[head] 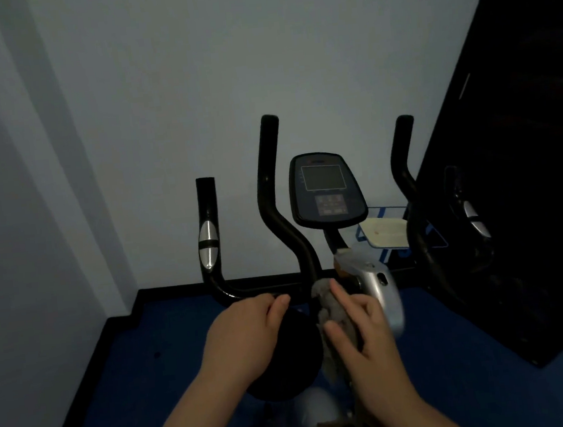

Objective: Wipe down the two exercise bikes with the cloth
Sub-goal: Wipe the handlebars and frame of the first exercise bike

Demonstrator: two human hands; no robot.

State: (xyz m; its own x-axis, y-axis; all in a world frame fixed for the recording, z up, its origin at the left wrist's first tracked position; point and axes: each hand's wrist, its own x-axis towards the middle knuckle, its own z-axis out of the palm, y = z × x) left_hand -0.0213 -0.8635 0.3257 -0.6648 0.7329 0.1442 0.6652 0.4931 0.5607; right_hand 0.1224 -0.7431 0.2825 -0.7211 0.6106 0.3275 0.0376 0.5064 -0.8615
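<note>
A black exercise bike point(273, 214) stands in front of me, with curved handlebars and a console point(326, 188) on its post. My left hand point(247, 333) rests on the horizontal handlebar bar, fingers curled over it. My right hand point(360, 329) presses a grey cloth point(330, 305) against the bike's central stem, next to a silver housing point(380, 290). The cloth hangs down under my palm. The bike's lower body is dark and mostly hidden beneath my arms. A second bike is not clearly visible.
A pale wall point(158, 87) lies straight ahead and to the left. A tall dark panel point(525, 155) fills the right side. Blue floor point(143, 364) with a black skirting surrounds the bike. A white tray on a blue frame point(387, 232) sits behind the console.
</note>
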